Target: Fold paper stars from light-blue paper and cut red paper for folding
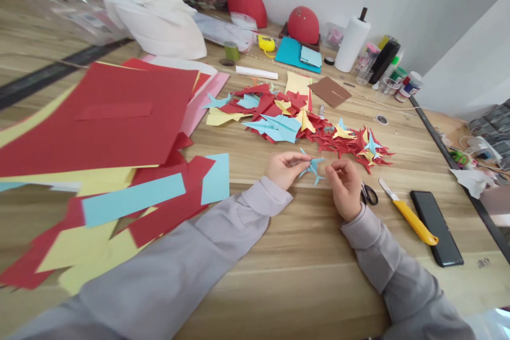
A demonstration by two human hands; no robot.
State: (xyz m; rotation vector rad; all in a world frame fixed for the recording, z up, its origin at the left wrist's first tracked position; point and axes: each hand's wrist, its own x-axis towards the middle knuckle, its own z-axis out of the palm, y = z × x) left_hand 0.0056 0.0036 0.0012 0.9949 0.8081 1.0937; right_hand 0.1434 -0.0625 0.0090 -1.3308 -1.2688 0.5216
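Note:
A light blue folded paper star with several thin points is held just above the wooden table. My left hand pinches one of its points between thumb and fingers. Just to the right of the star, my right hand is closed, its thumb and fingertips drawn together; whatever they hold, if anything, is too small to tell. Behind both hands lies a pile of red folded paper stars, with some yellow and blue ones among them. Black-handled scissors lie partly hidden behind my right hand.
Red paper sheets and cut strips, including a blue strip, spread across the left. To the right lie a yellow-handled craft knife and a black phone. A paper roll and bottles stand along the back.

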